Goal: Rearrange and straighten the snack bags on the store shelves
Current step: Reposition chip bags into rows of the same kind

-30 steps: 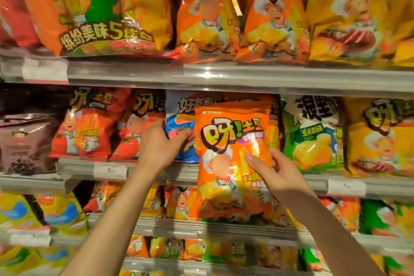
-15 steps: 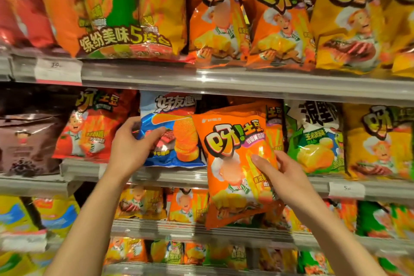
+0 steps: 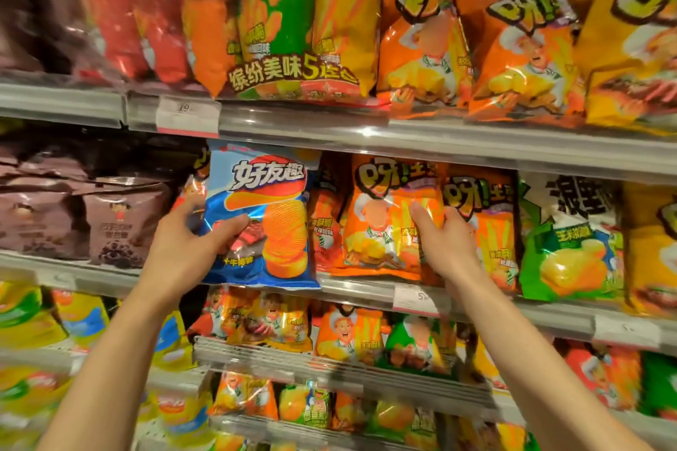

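Two hands: both are working the middle shelf (image 3: 366,291) at once.
Left hand (image 3: 183,249): you're gripping the blue chip bag (image 3: 263,216) by its left edge, thumb across the front, fingers curled behind. Bag is hanging over the shelf lip, tilted slightly.
Right hand (image 3: 445,242): fingers are lying nearly straight, pressing the orange bag (image 3: 381,220) back into its row, holding nothing.
Step tip: you're best keeping the orange bag pinned upright while sliding the blue one fully onto the shelf, base first, so it isn't tipping forward.
Middle shelf contents: brown bags (image 3: 110,220) are sitting far left, green bag (image 3: 571,242) right of the orange ones.
Top shelf (image 3: 421,135): it's carrying a multipack (image 3: 278,29) and more orange bags.
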The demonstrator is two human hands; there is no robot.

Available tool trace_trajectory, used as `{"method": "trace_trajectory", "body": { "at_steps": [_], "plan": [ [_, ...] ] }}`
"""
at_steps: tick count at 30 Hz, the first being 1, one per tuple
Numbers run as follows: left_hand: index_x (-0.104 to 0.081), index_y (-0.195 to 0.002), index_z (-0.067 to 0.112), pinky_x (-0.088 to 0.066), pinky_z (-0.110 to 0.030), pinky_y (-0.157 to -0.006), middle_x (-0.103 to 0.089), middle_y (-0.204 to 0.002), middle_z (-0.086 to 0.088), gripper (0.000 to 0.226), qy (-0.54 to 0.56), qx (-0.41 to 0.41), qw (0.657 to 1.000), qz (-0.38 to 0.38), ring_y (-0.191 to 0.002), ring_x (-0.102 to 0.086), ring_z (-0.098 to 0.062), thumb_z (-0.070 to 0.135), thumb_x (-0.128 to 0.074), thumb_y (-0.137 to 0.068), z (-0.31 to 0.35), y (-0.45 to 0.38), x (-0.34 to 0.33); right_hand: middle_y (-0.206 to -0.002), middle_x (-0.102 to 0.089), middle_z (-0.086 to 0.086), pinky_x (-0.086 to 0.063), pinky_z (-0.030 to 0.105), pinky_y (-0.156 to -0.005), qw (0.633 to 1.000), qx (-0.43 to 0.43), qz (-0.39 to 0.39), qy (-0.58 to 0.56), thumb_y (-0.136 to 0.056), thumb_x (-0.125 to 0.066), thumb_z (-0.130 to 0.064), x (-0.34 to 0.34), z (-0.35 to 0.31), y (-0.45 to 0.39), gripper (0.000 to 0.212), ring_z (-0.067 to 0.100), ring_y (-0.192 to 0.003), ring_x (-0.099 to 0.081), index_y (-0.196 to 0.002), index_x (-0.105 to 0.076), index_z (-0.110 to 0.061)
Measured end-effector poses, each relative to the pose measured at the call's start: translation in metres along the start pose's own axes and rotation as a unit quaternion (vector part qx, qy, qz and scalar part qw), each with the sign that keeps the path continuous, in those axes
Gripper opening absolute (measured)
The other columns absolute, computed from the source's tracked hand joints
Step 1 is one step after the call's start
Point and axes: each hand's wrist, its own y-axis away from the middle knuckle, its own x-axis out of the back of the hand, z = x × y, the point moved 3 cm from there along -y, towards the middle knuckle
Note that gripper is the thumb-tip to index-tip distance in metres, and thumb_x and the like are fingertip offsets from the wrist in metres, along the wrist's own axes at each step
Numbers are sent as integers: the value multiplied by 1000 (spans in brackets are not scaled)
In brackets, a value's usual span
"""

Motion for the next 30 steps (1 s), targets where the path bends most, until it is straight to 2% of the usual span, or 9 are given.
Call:
{"method": "trace_trajectory", "body": {
  "at_steps": [3, 5, 9, 13, 15, 19, 23, 27, 30],
  "plan": [
    [-67, -101, 34, -47, -10, -56, -76, -87, 24, 21, 11, 7, 1000, -12, -74, -70, 4, 34, -81, -86, -1, 4, -4, -160, -40, 18, -32, 38, -116, 1000, -3, 14, -16, -103, -50, -52, -20, -4, -9, 77, 33, -147, -38, -158, -29, -2],
    [-61, -97, 38, -45, -10, -53, -71, -77, 31, 24, 17, 11, 1000, -15, -66, -67, 8, 32, -81, -86, -1, 7, -11, -160, -39, 19, -33, 36, -115, 1000, 4, 9, -15, -105, -48, -48, -31, -5, -8, 75, 33, -146, -39, -158, -25, -2],
    [-60, -101, 34, -44, -9, -50, -67, -67, 32, 24, 26, 18, 999, -31, -58, -63, 10, 32, -80, -87, -6, 13, -24, -170, -16, 11, -23, 29, -117, 997, 66, 14, 43, -106, -47, -47, -31, -3, 4, 79, 26, -155, -21, -163, -8, -9],
    [-58, -99, 35, -45, -6, -51, -68, -74, 35, 26, 42, 22, 998, -37, -64, -65, 13, 29, -80, -87, -13, 17, -31, -172, -5, 11, -14, 37, -124, 946, 240, 0, 219, -105, -44, -50, -27, 9, 26, 70, 26, -159, -5, -162, -22, -17],
    [-60, -103, 34, -47, -8, -53, -70, -79, 35, 25, 45, 28, 997, -47, -70, -67, 12, 32, -80, -87, -14, 19, -35, -172, 0, 12, -6, 37, -126, 914, 275, -32, 296, -106, -37, -55, -30, 18, 28, 70, 26, -159, 2, -163, -21, -19],
    [-62, -108, 32, -51, -8, -61, -73, -94, 33, 27, 60, 36, 996, -50, -84, -70, 9, 34, -79, -86, -14, 22, -38, -172, -3, 13, -10, 42, -129, 897, 273, -52, 344, -107, -28, -59, -29, 17, 12, 69, 29, -159, -1, -164, -19, -21],
    [-64, -112, 31, -51, -19, -74, -75, -103, 27, 30, 64, 47, 996, -48, -92, -71, 6, 35, -79, -87, -15, 27, -35, -172, -2, 15, -8, 44, -129, 876, 277, -55, 391, -107, -20, -61, -34, 21, 11, 71, 30, -159, -1, -165, -10, -22],
    [-64, -118, 22, -54, -16, -65, -77, -94, 19, 34, 69, 54, 995, -43, -81, -73, 0, 31, -78, -89, -17, 33, -33, -171, 14, 11, 3, 41, -128, 866, 270, -96, 409, -105, -18, -64, -32, 27, 15, 75, 26, -158, 14, -164, 5, -25],
    [-64, -121, 20, -57, -29, -83, -78, -105, 13, 35, 77, 63, 994, -43, -94, -74, -4, 26, -78, -90, -17, 39, -33, -171, 12, 10, 2, 40, -128, 882, 259, -121, 374, -104, -26, -63, -27, 19, 15, 77, 26, -158, 12, -165, 0, -24]
  ]
}}
